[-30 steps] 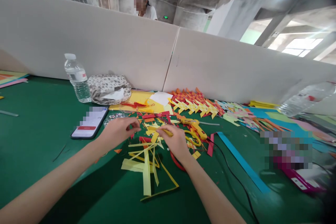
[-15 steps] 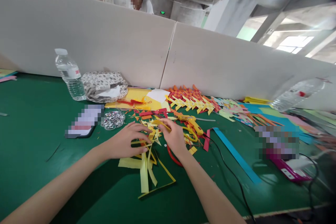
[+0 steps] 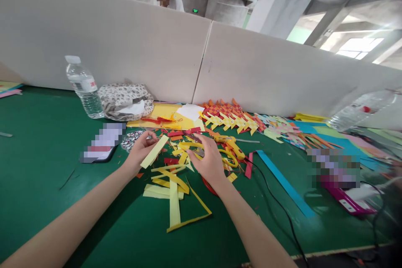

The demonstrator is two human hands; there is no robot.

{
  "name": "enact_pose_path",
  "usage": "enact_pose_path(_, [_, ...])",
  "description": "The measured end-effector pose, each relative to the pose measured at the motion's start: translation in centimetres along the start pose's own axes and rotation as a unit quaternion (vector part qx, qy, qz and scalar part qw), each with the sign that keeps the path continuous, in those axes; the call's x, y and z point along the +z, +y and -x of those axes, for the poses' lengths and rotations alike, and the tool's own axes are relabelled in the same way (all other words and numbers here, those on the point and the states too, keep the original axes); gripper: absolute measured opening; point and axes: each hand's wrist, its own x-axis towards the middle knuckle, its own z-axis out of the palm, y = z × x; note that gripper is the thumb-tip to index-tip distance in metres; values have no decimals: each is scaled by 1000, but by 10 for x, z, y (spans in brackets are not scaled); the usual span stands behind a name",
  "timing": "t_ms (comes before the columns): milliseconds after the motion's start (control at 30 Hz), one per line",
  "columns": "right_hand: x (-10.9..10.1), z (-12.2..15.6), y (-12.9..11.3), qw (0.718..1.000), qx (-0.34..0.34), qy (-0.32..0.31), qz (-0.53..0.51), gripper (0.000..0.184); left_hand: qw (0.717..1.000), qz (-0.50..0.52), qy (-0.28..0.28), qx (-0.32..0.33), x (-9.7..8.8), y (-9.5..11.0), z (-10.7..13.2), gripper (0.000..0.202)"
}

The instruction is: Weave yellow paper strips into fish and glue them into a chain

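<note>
My left hand (image 3: 140, 150) pinches a pale yellow paper strip (image 3: 154, 152), which is tilted up over the scrap pile. Opposite it, my right hand (image 3: 207, 159) hovers over the scraps with thumb and forefinger apart; I see nothing held there. Yellow looped handles (image 3: 233, 160) and a bit of grey metal lie beside and beneath that hand, partly hidden. Below both hands are loose yellow paper strips (image 3: 174, 203), some crossing each other. A yellow glue gun (image 3: 236, 147) rests just right of my right hand.
Woven paper fish shapes (image 3: 234, 122) lie along the white partition (image 3: 132, 46). Around the green table (image 3: 37, 184) are a phone (image 3: 105, 144), eye-like beads (image 3: 131, 139), a water bottle (image 3: 84, 90), a blue strip (image 3: 282, 182) and a black cord (image 3: 276, 201). A person sits beyond the partition.
My left hand has moved left and up from the loose strips and now holds a pale yellow strip. The right hand has shifted slightly, its fingers no longer at the yellow curved piece.
</note>
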Motion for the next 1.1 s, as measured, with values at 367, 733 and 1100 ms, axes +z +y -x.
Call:
enact_pose_path(367, [-11, 9, -26, 947, -119, -296, -47, 16, 998, -26, 35, 40, -12, -2, 1, 43])
enact_pose_path(733, [-7, -5, -9, 920, 180, 33, -347, 27, 994, -98, 45, 25, -3, 0, 6, 32])
enact_pose_path(1100, [-6, -9, -7, 783, 257, 48, -565, 34, 997, -65, 28, -4, 5, -1, 8, 29])
